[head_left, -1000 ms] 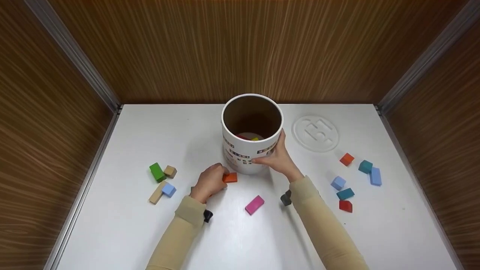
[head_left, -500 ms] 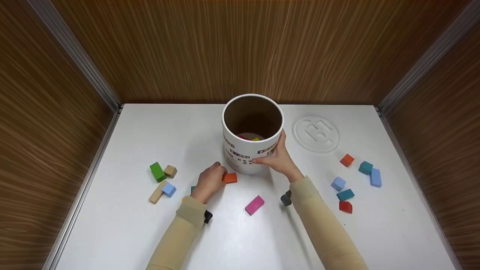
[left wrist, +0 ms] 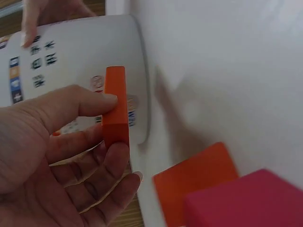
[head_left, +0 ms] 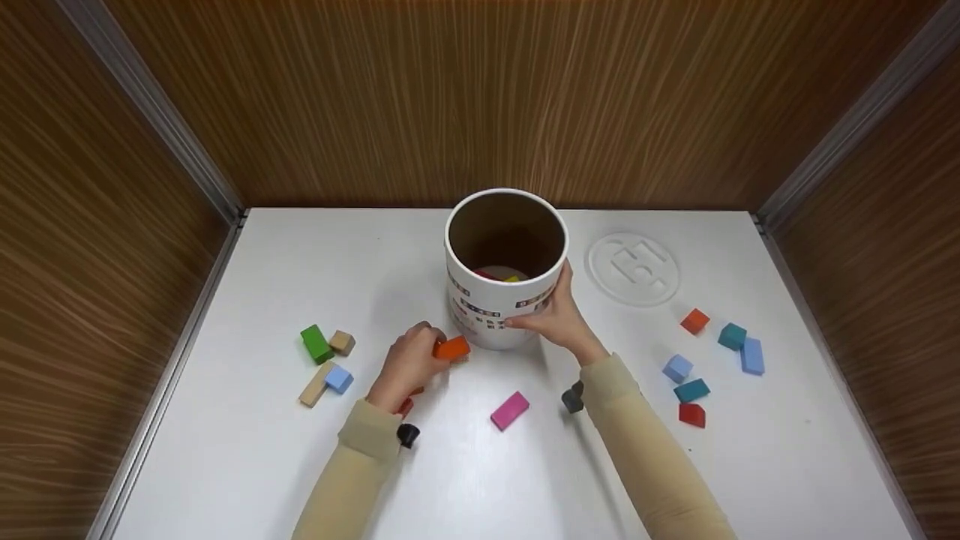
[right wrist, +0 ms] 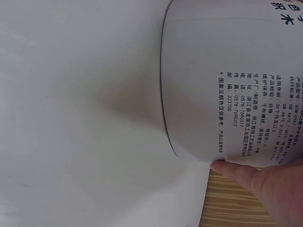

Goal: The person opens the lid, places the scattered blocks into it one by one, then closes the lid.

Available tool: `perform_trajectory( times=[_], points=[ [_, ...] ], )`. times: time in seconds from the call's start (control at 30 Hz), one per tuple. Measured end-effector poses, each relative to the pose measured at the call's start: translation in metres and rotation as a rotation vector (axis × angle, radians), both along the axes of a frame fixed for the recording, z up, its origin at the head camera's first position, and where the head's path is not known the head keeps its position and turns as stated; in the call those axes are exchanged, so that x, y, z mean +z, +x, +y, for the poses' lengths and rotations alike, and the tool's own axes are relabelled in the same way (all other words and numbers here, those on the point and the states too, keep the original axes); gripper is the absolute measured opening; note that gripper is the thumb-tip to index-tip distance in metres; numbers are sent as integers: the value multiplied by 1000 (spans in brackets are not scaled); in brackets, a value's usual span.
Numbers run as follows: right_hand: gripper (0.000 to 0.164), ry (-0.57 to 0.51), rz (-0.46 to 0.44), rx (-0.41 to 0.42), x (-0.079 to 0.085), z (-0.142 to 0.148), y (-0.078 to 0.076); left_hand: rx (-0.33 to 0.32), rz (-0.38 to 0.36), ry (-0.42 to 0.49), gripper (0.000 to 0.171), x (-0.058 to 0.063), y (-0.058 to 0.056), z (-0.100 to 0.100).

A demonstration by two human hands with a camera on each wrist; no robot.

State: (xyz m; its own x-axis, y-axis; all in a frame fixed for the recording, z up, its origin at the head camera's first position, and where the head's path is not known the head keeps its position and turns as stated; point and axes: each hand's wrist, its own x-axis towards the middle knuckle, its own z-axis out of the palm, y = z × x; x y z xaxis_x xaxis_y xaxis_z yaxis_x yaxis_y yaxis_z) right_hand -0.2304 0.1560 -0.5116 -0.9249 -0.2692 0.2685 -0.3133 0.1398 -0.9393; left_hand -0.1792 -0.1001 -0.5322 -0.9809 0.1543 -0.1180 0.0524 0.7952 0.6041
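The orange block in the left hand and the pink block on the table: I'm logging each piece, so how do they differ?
The left hand pinches the orange block; the pink block lies on the white table, untouched. The orange block is bright orange, the pink block deep pink. The orange block is close to the printed canister; the pink block lies farther from it. Both are oblong blocks.

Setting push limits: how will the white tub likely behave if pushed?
The white tub is probably stiff: no dent shows under the right hand. Likely light for its size: hollow, with only a few coloured pieces visible at the bottom. If toppled, its round wall would probably let it roll.
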Motion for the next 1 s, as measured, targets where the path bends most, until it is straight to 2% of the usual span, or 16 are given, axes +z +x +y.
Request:
perform_trajectory(
  times=[0.1, 0.33, 0.43, 0.6, 0.7, 0.8, 1.0],
  points=[
    [136, 1, 13, 2, 0, 0, 0, 44, 53, 38, 31, 12, 5, -6],
    [137, 9, 33, -7, 0, 0, -1, 130, 324, 139, 29, 38, 14, -22],
    [137, 14, 25, -8, 0, 0, 0, 168, 396, 234, 29, 50, 15, -27],
    [136, 17, 17, -5, 0, 0, 0, 197, 448, 406, 28, 65, 13, -30],
    [135, 15, 20, -3, -1, 0, -1, 191, 475, 452, 29, 73, 8, -28],
    [136, 11, 20, 2, -1, 0, 0, 175, 484, 462, 30, 81, 2, -23],
    [136, 11, 11, -2, -1, 0, 0, 111, 517, 421, 31, 96, -13, -7]
  ],
)
